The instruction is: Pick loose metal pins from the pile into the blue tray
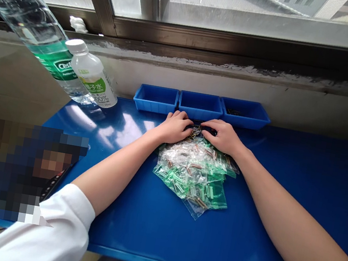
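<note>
Blue glossy tabletop (156,234) in the head view, its far edge by a pale wall (130,72) under a metal-framed window (225,44). Paint is flaking along the sill; daylight glares on the table's left side. Three blue bins stand in a row at the back: left bin (154,106), middle bin (199,113), right bin (244,121), the last with small dark pieces in it. Far left corner: large water bottle (51,54), small white-capped bottle (94,77) just beside it. Pixelated patch (20,171) masks the near left.

Clear and green plastic bags (192,169) lie heaped mid-table, small metal parts visible inside. Loose metal pins (195,131) sit at the heap's far end, between left hand (176,127) and right hand (222,136). Both curl loosely, thumb and forefinger apart; can't tell about fingertip contact. Hands partly block the pins.
</note>
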{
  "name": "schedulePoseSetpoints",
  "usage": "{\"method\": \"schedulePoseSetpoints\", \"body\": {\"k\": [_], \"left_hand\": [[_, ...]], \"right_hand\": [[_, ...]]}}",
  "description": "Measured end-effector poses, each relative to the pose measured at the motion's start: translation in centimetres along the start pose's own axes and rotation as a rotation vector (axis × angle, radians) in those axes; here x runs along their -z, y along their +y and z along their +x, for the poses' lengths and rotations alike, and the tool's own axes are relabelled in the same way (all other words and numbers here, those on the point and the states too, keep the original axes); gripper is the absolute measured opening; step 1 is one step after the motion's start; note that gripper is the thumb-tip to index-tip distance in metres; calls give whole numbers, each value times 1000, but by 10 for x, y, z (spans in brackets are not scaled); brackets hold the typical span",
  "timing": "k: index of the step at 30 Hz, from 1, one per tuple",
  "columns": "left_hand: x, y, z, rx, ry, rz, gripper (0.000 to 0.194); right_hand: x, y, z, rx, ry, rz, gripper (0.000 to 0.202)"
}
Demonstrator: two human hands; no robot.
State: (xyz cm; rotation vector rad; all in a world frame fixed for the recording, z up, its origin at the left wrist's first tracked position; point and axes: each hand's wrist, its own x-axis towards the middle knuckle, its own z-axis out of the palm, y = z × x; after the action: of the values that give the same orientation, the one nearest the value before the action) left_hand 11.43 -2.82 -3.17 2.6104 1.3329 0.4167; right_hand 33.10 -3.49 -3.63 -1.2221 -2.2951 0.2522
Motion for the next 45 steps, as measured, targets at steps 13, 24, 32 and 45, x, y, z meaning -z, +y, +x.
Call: {"method": "schedulePoseSetpoints", "body": {"k": [13, 24, 32, 45], "left_hand": [[-1, -2, 1, 16, 91, -111, 28], [-2, -3, 3, 4, 88, -106, 34], [-2, -3, 2, -19, 96, -118, 30], [1, 1, -1, -87, 195, -138, 30]], "right_hand": [[3, -2, -1, 16, -50, 101, 23], [3, -7, -1, -10, -18, 119, 34], [-8, -6, 6, -101, -2, -24, 25], [0, -16, 1, -9, 147, 114, 18]]}}
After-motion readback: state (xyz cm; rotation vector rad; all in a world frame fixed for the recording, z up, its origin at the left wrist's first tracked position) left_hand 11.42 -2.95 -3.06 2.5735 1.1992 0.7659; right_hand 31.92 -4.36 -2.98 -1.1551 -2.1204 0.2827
